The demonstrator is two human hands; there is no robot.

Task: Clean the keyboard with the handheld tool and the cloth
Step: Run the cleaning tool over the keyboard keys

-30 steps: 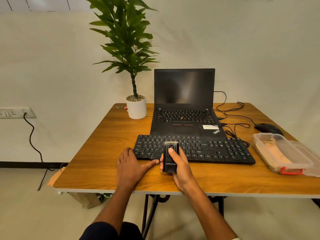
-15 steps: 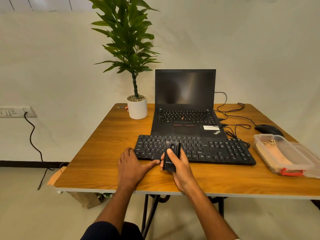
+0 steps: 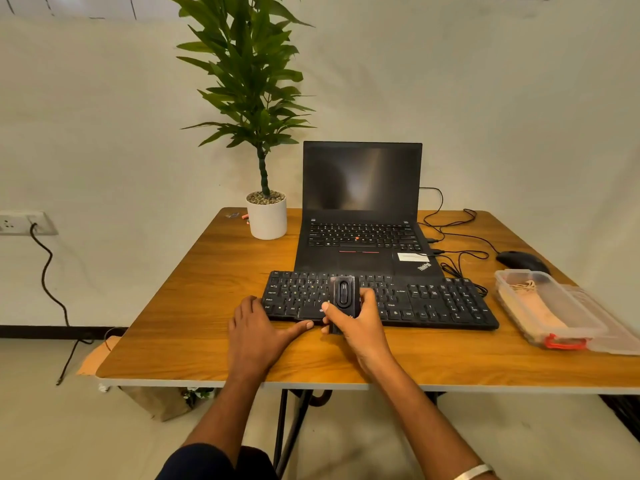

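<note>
From my feed, the right hand [image 3: 360, 323] gripped the black handheld tool [image 3: 343, 299] over the keyboard [image 3: 433, 303] near the table's [image 3: 194, 306] front edge, while the left hand [image 3: 256, 334] lay flat and relaxed beside it.

Laptop [image 3: 362, 251] palm rest, at 4 o'clock corner: "ThinkPad"
Keyboard [image 3: 433, 301] keys, at 9 o'clock end: "Ctrl", "Alt"
White sticker [image 3: 412, 257] on laptop: print too small to read

A wooden table [image 3: 194, 306] on black metal legs [image 3: 282, 431] stands against a pale wall [image 3: 519, 98]. A wall socket [image 3: 20, 223] sits far left above the light floor [image 3: 52, 427].
</note>
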